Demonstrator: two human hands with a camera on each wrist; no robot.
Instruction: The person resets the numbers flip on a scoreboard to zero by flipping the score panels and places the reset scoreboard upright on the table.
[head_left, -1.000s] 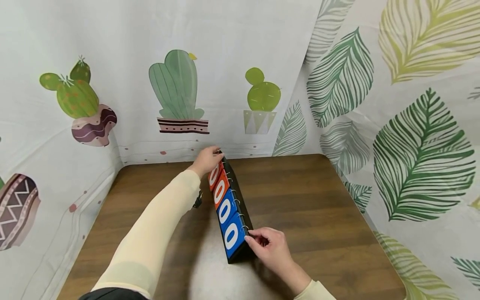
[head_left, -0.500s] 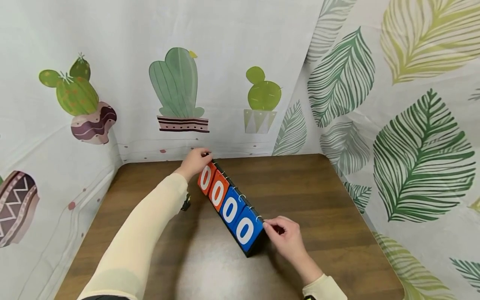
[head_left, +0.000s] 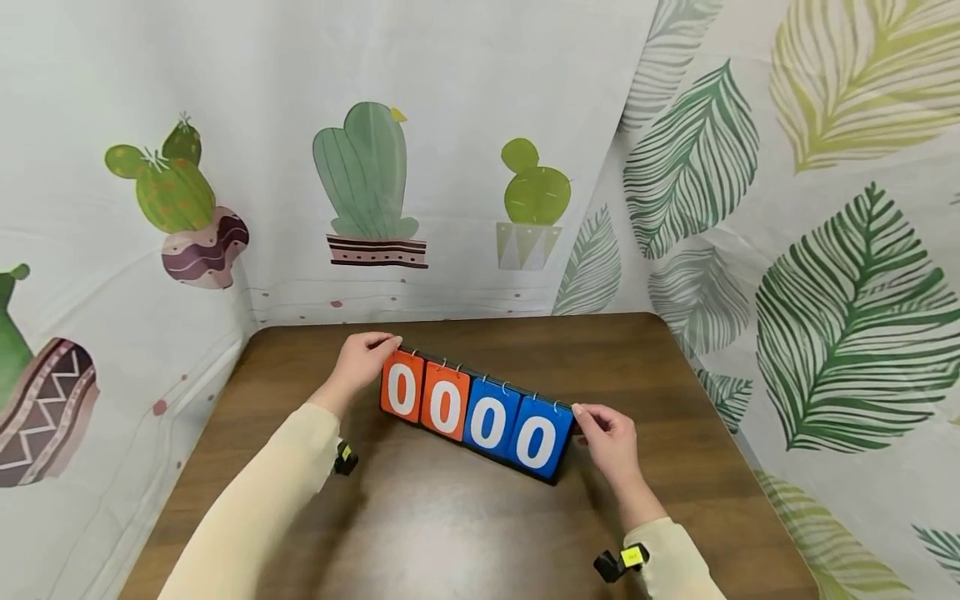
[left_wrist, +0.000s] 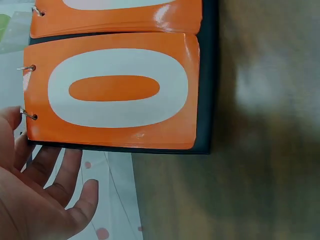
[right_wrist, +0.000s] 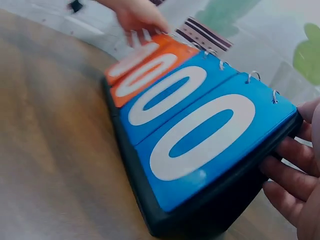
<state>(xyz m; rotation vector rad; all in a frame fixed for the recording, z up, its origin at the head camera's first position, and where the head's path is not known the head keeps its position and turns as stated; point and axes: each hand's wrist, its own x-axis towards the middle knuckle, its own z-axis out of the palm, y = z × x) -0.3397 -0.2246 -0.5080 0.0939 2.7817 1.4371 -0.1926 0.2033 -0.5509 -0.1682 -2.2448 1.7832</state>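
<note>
A black flip scoreboard (head_left: 474, 409) stands tilted across the middle of the head view, with two orange and two blue cards on metal rings, each showing a white 0. At its upper left corner, my left hand (head_left: 358, 365) pinches the top edge beside the orange cards. My right hand (head_left: 613, 440) holds the opposite top corner, by the blue cards. In the left wrist view, the fingers (left_wrist: 67, 177) of that hand reach behind the board. The right wrist view shows the black side of the scoreboard (right_wrist: 200, 215), with fingers (right_wrist: 290, 175) against it. Whether its base touches the table cannot be told.
The brown wooden table (head_left: 697, 517) extends on all sides of the board. Behind it hangs a white cloth (head_left: 450, 67) printed with cacti, and a leaf-patterned cloth (head_left: 750, 317) lines the right side. Black straps (head_left: 621, 562) sit on the wrists.
Both hands have turned the scoreboard so its cards face me more squarely. Its left end came nearer and leftward; its right end swung right and away. Both hands kept their hold.
</note>
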